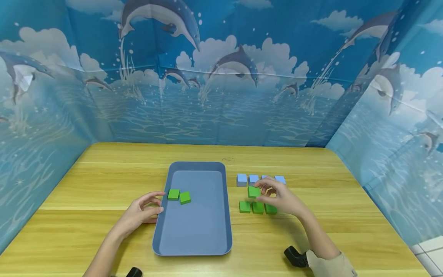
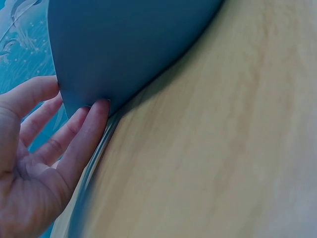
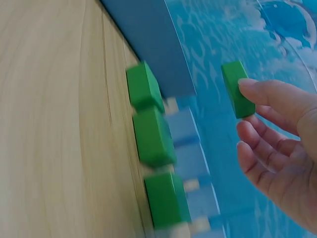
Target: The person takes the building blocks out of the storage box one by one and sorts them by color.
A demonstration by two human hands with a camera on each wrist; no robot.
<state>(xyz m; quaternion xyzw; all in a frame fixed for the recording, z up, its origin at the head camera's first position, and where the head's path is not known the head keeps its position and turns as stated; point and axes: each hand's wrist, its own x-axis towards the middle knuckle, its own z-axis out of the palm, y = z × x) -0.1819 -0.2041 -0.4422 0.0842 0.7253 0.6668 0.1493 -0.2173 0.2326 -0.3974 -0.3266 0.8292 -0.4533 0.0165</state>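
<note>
In the head view, the right hand pinches a green block in the air, its square top facing up; three green blocks lie just nearer the person than those fingers, and four blue blocks just beyond, partly covered by them. Left of the fingers stands the tray, long axis running away from the person, two green blocks inside. The left wrist view shows the left hand, loosely bent, fingertips touching the tray's outer wall. Only the right wrist view bares the held block's thin side, long axis slanting down beside the thumb.
</note>
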